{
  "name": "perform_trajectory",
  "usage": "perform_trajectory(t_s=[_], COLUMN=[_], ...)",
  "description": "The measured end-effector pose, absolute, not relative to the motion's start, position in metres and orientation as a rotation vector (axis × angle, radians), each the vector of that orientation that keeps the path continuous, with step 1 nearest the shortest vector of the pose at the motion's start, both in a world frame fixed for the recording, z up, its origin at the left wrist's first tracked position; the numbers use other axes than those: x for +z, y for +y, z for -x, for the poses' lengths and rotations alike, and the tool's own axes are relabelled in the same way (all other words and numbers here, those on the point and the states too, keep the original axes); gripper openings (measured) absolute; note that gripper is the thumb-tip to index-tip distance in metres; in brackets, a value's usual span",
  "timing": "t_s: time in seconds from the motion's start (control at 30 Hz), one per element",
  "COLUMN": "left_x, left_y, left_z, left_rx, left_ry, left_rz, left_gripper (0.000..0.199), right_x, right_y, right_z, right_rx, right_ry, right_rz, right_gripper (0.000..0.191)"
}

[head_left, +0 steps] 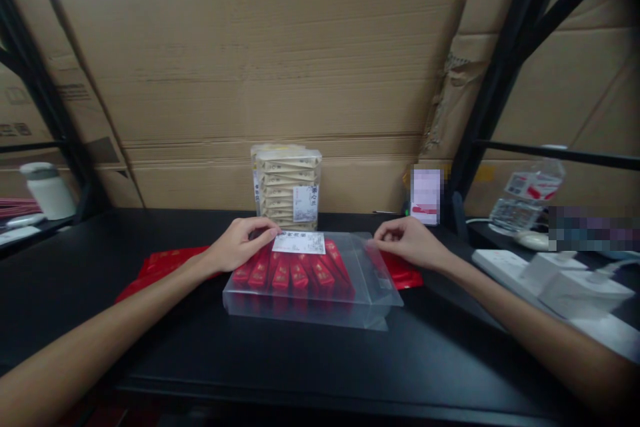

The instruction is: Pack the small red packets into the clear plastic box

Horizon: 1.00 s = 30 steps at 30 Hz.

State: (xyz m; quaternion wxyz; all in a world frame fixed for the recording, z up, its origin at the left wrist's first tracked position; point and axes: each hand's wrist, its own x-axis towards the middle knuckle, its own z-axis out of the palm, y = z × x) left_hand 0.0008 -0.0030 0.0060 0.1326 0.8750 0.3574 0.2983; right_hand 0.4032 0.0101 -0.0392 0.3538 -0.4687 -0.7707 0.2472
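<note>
The fingers of the left hand (235,245) and right hand (407,243) curl closed, pinching the far edge of a clear plastic box (305,312) mid-worktop (320,363). Red packets (295,273) already fill it, a white label (299,243) on top.

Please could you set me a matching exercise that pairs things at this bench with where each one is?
Things:
1. left hand
2. right hand
3. white paper label
4. stack of cream packets

Places:
A. lying on top of the clear plastic box
B. standing behind the box, in front of the cardboard
C. at the box's right end
D. at the box's left end, beside the label

Right pairs: 1-D, 2-C, 3-A, 4-B
</note>
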Motion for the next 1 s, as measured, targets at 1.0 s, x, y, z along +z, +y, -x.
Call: perform_trajectory(t_s=[1.0], left_x=[0.006], left_y=[-0.002], left_z=[-0.001], left_rx=[0.887], left_ry=[1.03], left_rz=[-2.534], left_gripper=[0.03], right_x=[-0.033], right_y=[-0.014], right_z=[-0.37], right_rx=[1.199], right_ry=[-1.898], right_rz=[0.934], right_gripper=[0.027])
